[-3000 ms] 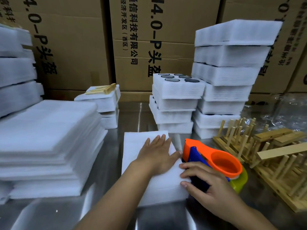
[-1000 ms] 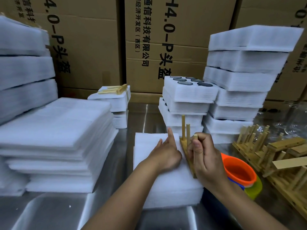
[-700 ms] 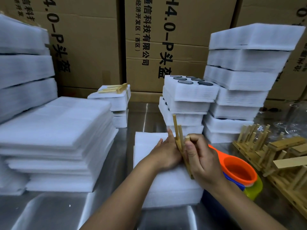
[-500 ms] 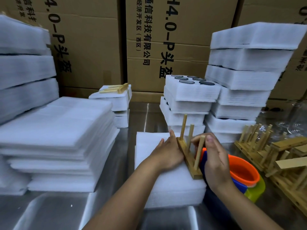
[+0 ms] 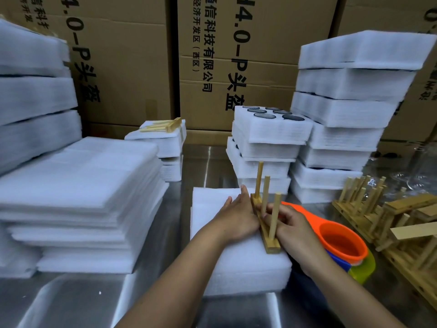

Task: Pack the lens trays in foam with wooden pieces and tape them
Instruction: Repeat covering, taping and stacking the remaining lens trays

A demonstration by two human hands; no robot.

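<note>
A white foam-wrapped pack point(image 5: 236, 263) lies on the steel table in front of me. My left hand point(image 5: 236, 216) presses flat on its top. A wooden piece point(image 5: 266, 216), a flat bar with three upright pegs, stands along the pack's right edge. My right hand point(image 5: 290, 223) holds it, fingers curled around the bar and between the pegs. An orange, blue and green tape dispenser point(image 5: 340, 242) sits just right of that hand. Foam lens trays point(image 5: 269, 129) with dark round lenses on top are stacked behind.
A tall pile of foam sheets point(image 5: 78, 197) fills the left. Wrapped foam packs point(image 5: 350, 110) are stacked at back right. More wooden peg pieces point(image 5: 397, 221) lie at the right edge. A small wrapped stack with wooden sticks point(image 5: 163, 136) stands at back centre. Cardboard boxes point(image 5: 236, 55) wall the rear.
My right hand left the tape dispenser, brought a pegged wooden piece to the pack's right edge and turned it pegs-up. My left hand stayed pressed on the pack.
</note>
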